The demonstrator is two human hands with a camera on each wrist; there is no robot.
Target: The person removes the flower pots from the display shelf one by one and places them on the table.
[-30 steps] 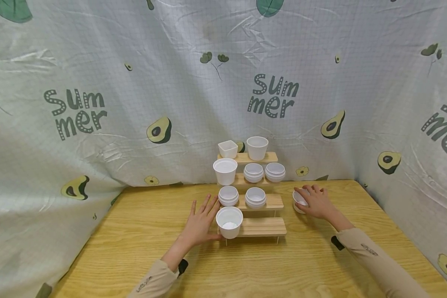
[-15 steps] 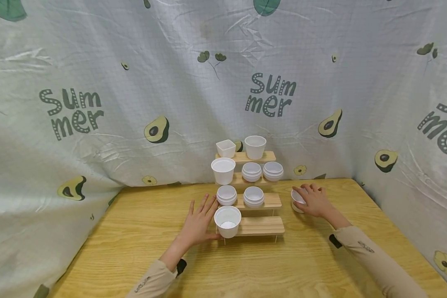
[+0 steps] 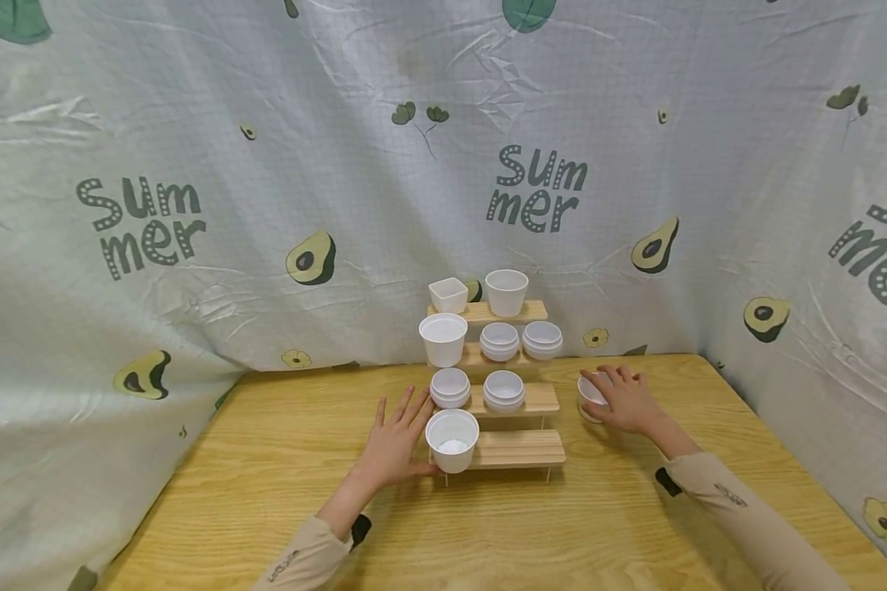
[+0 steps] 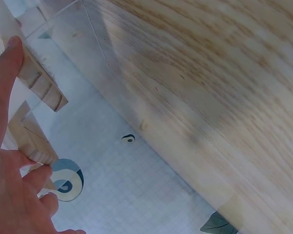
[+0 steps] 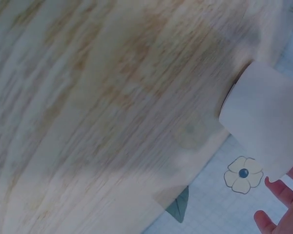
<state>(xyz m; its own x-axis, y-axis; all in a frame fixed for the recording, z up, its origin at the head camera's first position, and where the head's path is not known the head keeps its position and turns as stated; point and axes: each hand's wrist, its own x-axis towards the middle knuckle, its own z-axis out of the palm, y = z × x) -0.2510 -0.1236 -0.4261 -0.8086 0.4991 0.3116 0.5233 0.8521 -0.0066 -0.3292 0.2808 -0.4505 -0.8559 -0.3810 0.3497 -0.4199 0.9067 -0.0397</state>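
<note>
In the head view my right hand (image 3: 627,402) holds a white pot (image 3: 593,394) at its rim from above, right of a stepped wooden shelf (image 3: 521,447). In the right wrist view the pot (image 5: 263,117) stands on the table, fingertips at its upper edge. My left hand (image 3: 395,447), fingers spread, touches the shelf's left side; the left wrist view shows its thumb (image 4: 14,53) on a plank end. Near that hand, a white pot (image 3: 452,431) with white material inside sits on the lowest step, and a ridged white pot (image 3: 450,388) on the step above.
Higher steps bear another ridged pot (image 3: 504,391), a tall pot (image 3: 443,341), two small round pots (image 3: 499,341), a square pot (image 3: 448,295) and a tapered pot (image 3: 506,293). A printed avocado curtain (image 3: 384,197) hangs behind and beside the wooden table (image 3: 503,533).
The head view shifted slightly at first. Both hands, the pots and the shelf keep their places.
</note>
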